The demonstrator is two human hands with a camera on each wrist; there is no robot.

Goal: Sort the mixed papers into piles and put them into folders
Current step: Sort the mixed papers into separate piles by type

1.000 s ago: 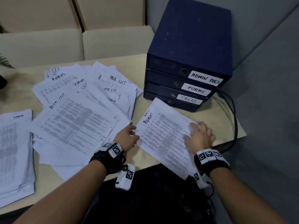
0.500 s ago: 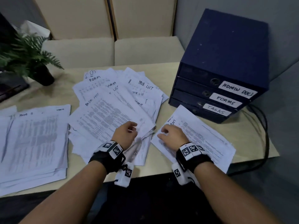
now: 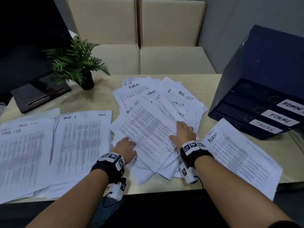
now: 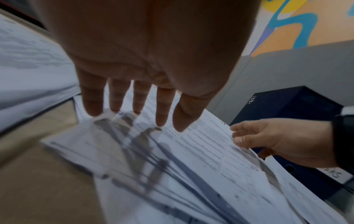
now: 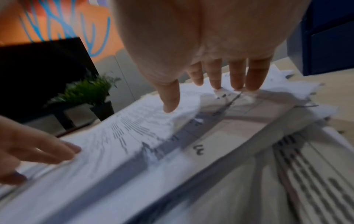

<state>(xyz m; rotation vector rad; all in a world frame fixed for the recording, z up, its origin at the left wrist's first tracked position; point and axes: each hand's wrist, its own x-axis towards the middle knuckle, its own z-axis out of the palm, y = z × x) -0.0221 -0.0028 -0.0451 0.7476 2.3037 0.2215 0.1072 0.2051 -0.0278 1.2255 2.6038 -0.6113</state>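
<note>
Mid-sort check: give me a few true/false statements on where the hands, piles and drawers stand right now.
1. The left hand and the right hand both touch the mixed pile at the middle of the desk. True.
2. The right hand holds the FORM sheet. False: it lies untouched beside the drawer unit.
3. The drawer unit's lowest label reads TASKS. True.
4. One drawer is pulled out. False: every drawer in view looks shut.
5. The potted plant stands on the papers. False: it stands on bare desk behind them.

We see two cream cushioned chairs (image 3: pixel 172 22) at top centre, a grey partition wall (image 3: pixel 246 14) upper right, and a green potted fern (image 3: pixel 75 61) (black pot) left on the pale wooden table (image 3: pixel 102 94).
</note>
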